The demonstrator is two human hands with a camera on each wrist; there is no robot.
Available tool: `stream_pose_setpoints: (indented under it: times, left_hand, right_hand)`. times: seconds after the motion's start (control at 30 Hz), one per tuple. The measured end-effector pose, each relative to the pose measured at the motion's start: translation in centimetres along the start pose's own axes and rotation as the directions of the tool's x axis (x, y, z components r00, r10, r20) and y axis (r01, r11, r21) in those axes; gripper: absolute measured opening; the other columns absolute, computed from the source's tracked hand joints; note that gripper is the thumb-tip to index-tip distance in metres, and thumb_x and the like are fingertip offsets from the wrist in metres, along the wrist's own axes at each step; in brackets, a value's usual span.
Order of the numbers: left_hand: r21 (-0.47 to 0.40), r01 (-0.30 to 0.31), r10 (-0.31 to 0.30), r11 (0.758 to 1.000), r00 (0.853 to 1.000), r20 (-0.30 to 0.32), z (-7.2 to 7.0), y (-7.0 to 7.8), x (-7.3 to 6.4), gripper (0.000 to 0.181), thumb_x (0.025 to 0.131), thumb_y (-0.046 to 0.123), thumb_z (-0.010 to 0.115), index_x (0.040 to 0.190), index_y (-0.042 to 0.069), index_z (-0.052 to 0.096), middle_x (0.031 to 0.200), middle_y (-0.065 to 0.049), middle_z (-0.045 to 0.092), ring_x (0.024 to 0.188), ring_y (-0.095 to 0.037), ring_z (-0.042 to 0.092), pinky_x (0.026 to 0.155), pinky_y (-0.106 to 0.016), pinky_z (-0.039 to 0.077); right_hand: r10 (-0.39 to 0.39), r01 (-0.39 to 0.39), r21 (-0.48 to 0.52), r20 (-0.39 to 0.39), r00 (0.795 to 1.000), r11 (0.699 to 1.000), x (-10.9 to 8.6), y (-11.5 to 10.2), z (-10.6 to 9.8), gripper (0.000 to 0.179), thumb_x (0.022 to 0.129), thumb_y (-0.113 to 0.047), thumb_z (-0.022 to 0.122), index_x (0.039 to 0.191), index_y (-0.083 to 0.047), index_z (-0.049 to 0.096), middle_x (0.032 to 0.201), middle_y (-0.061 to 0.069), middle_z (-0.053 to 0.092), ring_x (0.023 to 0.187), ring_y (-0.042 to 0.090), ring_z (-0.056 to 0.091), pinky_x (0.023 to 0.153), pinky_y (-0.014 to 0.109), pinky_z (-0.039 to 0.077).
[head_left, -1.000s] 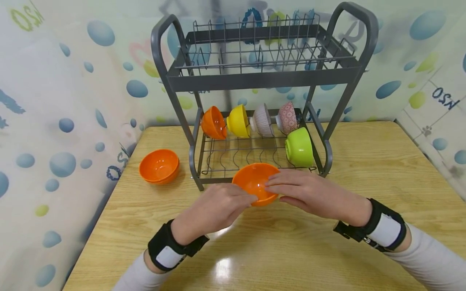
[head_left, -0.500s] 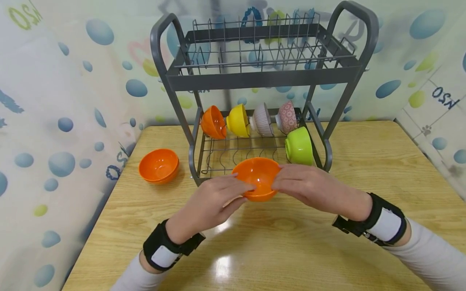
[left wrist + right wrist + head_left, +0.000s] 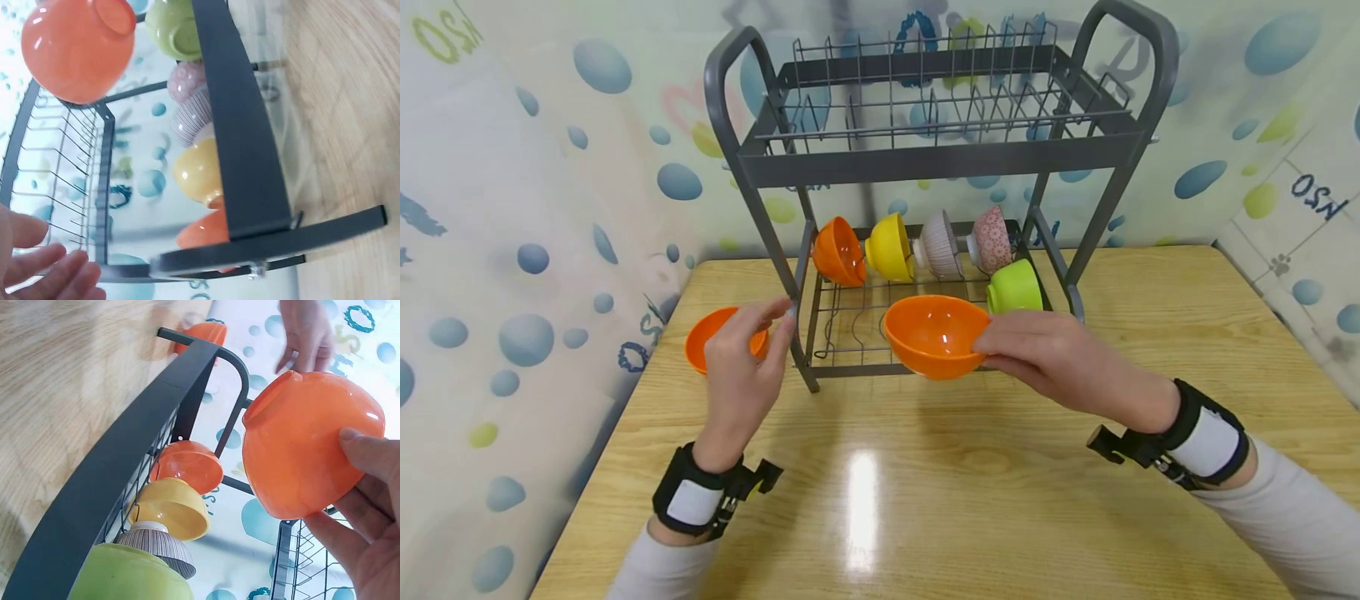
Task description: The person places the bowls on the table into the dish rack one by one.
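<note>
An orange bowl [image 3: 936, 333] is held up in front of the rack's lower shelf, mouth upward. My right hand [image 3: 1048, 354] pinches its right rim; in the right wrist view the thumb [image 3: 369, 450] lies on the bowl's outside. Apart from that bowl, my left hand [image 3: 741, 375] is to the left with fingers loosely bent and nothing in them. Behind it, partly hidden, another orange bowl [image 3: 700, 337] sits on the table. On the lower shelf a green bowl [image 3: 1015, 287] stands on its side at the front right, partly behind my right hand.
Along the lower shelf's back stand an orange bowl [image 3: 837, 252], a yellow bowl [image 3: 889, 248], a striped bowl [image 3: 938, 246] and a pink patterned bowl [image 3: 991, 242], tipped sideways. The grey two-tier dish rack [image 3: 940, 162] stands on the wooden table [image 3: 970, 492] against a patterned wall.
My left hand has let go of the held orange bowl and moved left toward the bowl on the table. The right hand has raised the held bowl a little.
</note>
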State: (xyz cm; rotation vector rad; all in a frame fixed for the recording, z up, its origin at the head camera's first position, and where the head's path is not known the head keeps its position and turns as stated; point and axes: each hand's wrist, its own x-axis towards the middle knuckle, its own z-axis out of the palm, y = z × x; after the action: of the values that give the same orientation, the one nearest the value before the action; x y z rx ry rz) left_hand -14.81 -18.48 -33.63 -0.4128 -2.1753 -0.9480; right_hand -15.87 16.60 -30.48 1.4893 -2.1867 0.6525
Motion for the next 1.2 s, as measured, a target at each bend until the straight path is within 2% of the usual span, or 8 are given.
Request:
stream_pose_setpoints:
  times: [0.23, 0.47, 0.57, 0.67, 0.8, 0.97, 1.07, 1.2]
  left_hand:
    - [0.024, 0.212, -0.213, 0.977, 0.975, 0.063, 0.2, -2.0, -0.2, 0.032, 0.094, 0.019, 0.059, 0.118, -0.001, 0.065, 0.109, -0.018, 0.069, 0.098, -0.028, 0.066, 0.085, -0.043, 0.056]
    - [-0.002, 0.413, -0.404, 0.911, 0.892, 0.204, 0.9, -3.1, -0.3, 0.044, 0.096, 0.032, 0.055, 0.127, 0.000, 0.060, 0.115, -0.018, 0.068, 0.100, -0.029, 0.067, 0.086, -0.043, 0.056]
    - [-0.003, 0.458, -0.444, 0.889, 0.863, 0.244, 1.3, -3.3, -0.2, 0.046, 0.096, 0.036, 0.054, 0.126, 0.003, 0.061, 0.113, -0.016, 0.069, 0.099, -0.028, 0.067, 0.085, -0.044, 0.056]
    - [-0.048, 0.527, -0.490, 0.849, 0.817, 0.303, 1.5, -3.5, -0.2, 0.044, 0.096, 0.039, 0.053, 0.123, 0.006, 0.063, 0.110, -0.013, 0.070, 0.099, -0.024, 0.067, 0.087, -0.041, 0.054]
    - [-0.143, 0.627, -0.543, 0.766, 0.750, 0.377, 1.7, -3.7, -0.2, 0.045, 0.096, 0.039, 0.052, 0.122, 0.004, 0.062, 0.110, -0.013, 0.070, 0.101, -0.020, 0.066, 0.092, -0.037, 0.051]
    - [-0.208, 0.707, -0.585, 0.676, 0.686, 0.433, 1.7, -3.8, 0.0, 0.045, 0.095, 0.040, 0.053, 0.120, 0.004, 0.062, 0.112, -0.015, 0.068, 0.102, -0.019, 0.065, 0.095, -0.033, 0.052]
    - [-0.216, 0.730, -0.597, 0.649, 0.664, 0.450, 1.6, -3.9, 0.0, 0.045, 0.094, 0.040, 0.054, 0.119, 0.004, 0.062, 0.111, -0.015, 0.067, 0.100, -0.018, 0.065, 0.094, -0.031, 0.052]
    - [-0.224, 0.740, -0.602, 0.634, 0.654, 0.458, 1.6, -4.0, 0.0, 0.045, 0.094, 0.040, 0.055, 0.119, 0.002, 0.062, 0.108, -0.015, 0.067, 0.098, -0.019, 0.066, 0.091, -0.028, 0.054]
  right_hand:
    - [-0.001, 0.002, 0.015, -0.052, 0.999, 1.000, 0.5, 0.4, -0.3, 0.031, 0.091, -0.032, 0.057, 0.103, -0.006, 0.071, 0.097, 0.005, 0.073, 0.089, 0.017, 0.067, 0.092, 0.015, 0.049]
    - [0.022, -0.019, 0.023, -0.110, 0.994, 1.000, 1.1, 0.7, -0.3, 0.037, 0.092, -0.034, 0.053, 0.105, -0.004, 0.070, 0.096, 0.007, 0.074, 0.083, 0.016, 0.068, 0.083, 0.021, 0.054]
    - [0.091, -0.087, 0.048, -0.111, 0.990, 0.995, 1.3, 0.9, -0.4, 0.031, 0.088, -0.026, 0.062, 0.107, -0.002, 0.071, 0.096, 0.008, 0.074, 0.082, 0.017, 0.068, 0.083, 0.017, 0.053]
    - [0.215, -0.205, 0.101, -0.099, 0.972, 0.974, 1.5, 0.9, -0.4, 0.030, 0.081, -0.012, 0.071, 0.109, -0.002, 0.071, 0.097, 0.009, 0.074, 0.083, 0.015, 0.069, 0.081, 0.013, 0.052]
    - [0.388, -0.369, 0.213, -0.058, 0.920, 0.905, 1.7, 1.1, -0.3, 0.033, 0.081, -0.004, 0.071, 0.113, -0.002, 0.070, 0.100, 0.010, 0.074, 0.083, 0.012, 0.069, 0.077, 0.014, 0.053]
    - [0.538, -0.514, 0.296, 0.000, 0.843, 0.805, 1.8, 1.8, 0.0, 0.030, 0.088, -0.011, 0.065, 0.117, -0.002, 0.068, 0.107, 0.012, 0.072, 0.085, 0.013, 0.067, 0.076, 0.014, 0.054]
    - [0.611, -0.586, 0.335, 0.039, 0.791, 0.737, 1.7, 2.2, 0.4, 0.032, 0.091, -0.017, 0.063, 0.121, -0.006, 0.067, 0.112, 0.009, 0.070, 0.090, 0.013, 0.064, 0.077, 0.016, 0.054]
    - [0.661, -0.625, 0.465, 0.108, 0.743, 0.627, 1.7, 2.6, 1.2, 0.035, 0.094, -0.024, 0.059, 0.126, -0.013, 0.064, 0.118, 0.003, 0.069, 0.097, 0.014, 0.063, 0.083, 0.022, 0.055]
